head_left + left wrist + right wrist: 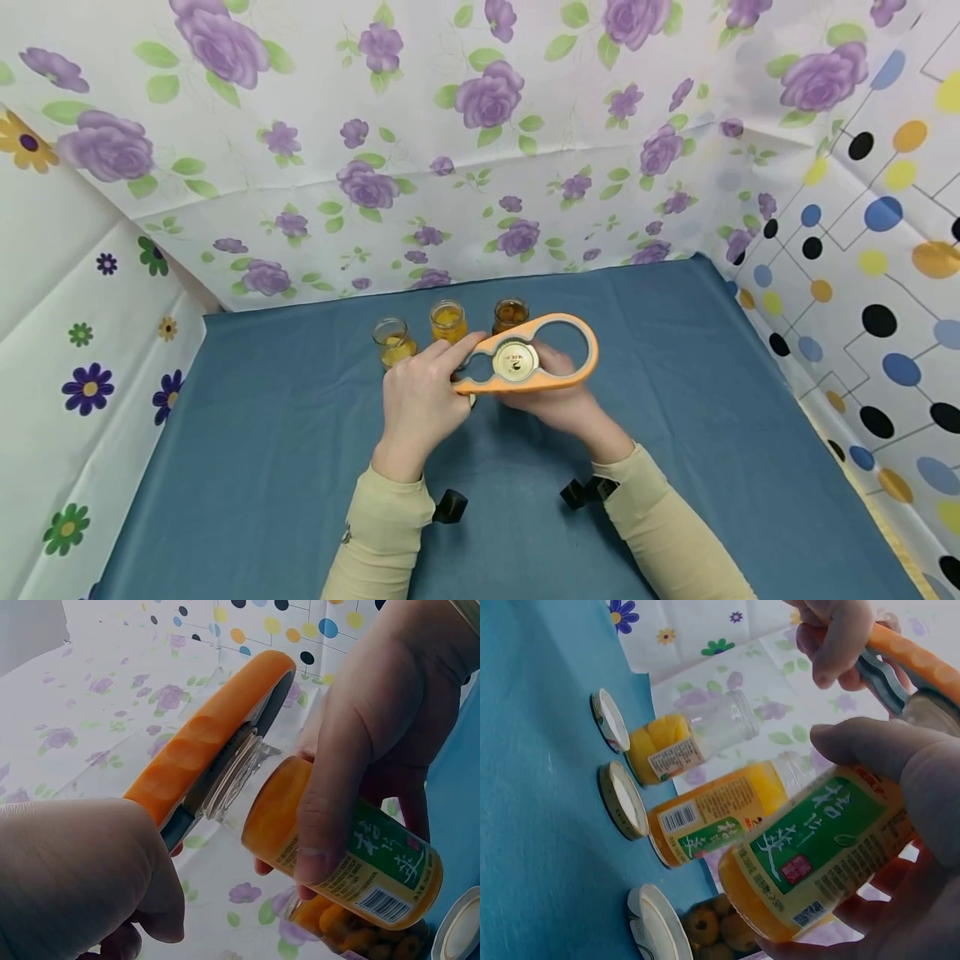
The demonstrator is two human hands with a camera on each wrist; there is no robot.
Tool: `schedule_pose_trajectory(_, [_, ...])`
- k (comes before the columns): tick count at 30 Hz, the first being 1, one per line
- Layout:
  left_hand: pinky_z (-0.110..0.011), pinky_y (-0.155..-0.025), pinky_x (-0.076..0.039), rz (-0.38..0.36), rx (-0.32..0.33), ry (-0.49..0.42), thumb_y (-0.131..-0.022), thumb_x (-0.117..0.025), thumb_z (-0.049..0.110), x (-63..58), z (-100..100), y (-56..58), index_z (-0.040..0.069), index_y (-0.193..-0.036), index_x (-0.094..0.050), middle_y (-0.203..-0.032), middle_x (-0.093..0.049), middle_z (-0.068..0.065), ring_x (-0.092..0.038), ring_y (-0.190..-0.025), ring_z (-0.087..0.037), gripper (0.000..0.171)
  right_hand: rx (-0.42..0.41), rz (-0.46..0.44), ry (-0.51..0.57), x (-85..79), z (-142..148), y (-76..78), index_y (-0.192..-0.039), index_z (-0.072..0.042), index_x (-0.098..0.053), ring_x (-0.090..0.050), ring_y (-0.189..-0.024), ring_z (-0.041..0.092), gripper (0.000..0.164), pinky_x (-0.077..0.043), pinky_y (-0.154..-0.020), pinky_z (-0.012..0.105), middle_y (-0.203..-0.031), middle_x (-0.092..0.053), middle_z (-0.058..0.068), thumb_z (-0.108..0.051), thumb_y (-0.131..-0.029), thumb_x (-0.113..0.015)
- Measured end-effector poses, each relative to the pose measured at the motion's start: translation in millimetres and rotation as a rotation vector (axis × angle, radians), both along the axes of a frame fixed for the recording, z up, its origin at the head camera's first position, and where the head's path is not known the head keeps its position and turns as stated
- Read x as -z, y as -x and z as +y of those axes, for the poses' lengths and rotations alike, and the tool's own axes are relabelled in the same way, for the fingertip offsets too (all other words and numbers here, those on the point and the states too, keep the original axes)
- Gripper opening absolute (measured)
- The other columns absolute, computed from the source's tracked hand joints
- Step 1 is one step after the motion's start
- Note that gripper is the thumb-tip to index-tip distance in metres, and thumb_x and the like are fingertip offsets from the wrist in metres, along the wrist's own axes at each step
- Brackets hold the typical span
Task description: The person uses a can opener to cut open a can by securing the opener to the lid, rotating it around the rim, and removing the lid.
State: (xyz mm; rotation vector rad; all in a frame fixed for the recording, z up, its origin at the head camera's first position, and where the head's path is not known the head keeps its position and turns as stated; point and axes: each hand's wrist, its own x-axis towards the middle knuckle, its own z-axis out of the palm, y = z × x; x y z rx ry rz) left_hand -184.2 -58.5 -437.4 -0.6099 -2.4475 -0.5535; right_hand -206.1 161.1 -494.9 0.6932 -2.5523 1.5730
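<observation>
My left hand (423,396) grips one end of an orange jar opener (558,382), its fingers curled round the handle. The opener's middle ring sits around the gold lid (516,360) at the top of a glass jar. My right hand (558,404) holds that jar (821,851) round its body, thumb on one side and fingers on the other. The jar has a green and yellow label and orange contents. In the left wrist view the jar is tilted, its threaded glass neck (236,784) showing below the opener.
Behind the hands stand three lidless jars: one with pale yellow fruit (394,343), one with orange contents (448,322) and one with brown round fruit (512,313). Loose lids (622,801) lie by them on the blue cloth (285,450). Patterned sheets (300,108) enclose the table.
</observation>
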Motion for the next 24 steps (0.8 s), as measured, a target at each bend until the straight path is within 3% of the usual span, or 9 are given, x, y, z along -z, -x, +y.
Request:
schedule_pose_trajectory(10, [-0.030,-0.043,-0.025,0.002,-0.024,-0.076,-0.076,-0.071,-0.007,0.4,2.7,-2.8,0.018,-0.132,-0.079,-0.072,-0.059,0.001,-0.033,-0.046,-0.011,0.062,0.008,-0.006,0.245,-0.2,-9.2,-4.1,-0.145,-0.016,-0.064,-0.068,-0.097,0.022,0.061,-0.057,-0.082,0.041,-0.131,-0.068,0.004,-0.009,-0.089,-0.089])
schedule_pose_trajectory(16, [-0.030,-0.043,-0.024,0.016,-0.047,-0.133,-0.073,-0.066,-0.009,-0.9,1.9,-1.9,0.017,-0.133,-0.078,-0.069,-0.056,0.001,-0.036,-0.048,-0.012,0.066,0.013,-0.018,0.225,0.9,-11.5,-2.2,-0.146,-0.023,-0.063,-0.067,-0.117,0.018,0.065,-0.055,-0.098,0.043,-0.136,-0.065,-0.002,-0.016,-0.088,-0.091])
schedule_pose_trajectory(24, [-0.031,-0.044,-0.024,0.014,-0.077,-0.159,-0.072,-0.065,-0.011,-2.1,-1.3,-0.4,0.017,-0.132,-0.079,-0.069,-0.056,0.001,-0.035,-0.047,-0.012,0.067,0.029,-0.032,0.182,2.0,-6.6,-2.8,-0.143,-0.024,-0.064,-0.067,-0.117,0.019,0.062,-0.056,-0.096,0.045,-0.133,-0.066,-0.002,-0.021,-0.087,-0.092])
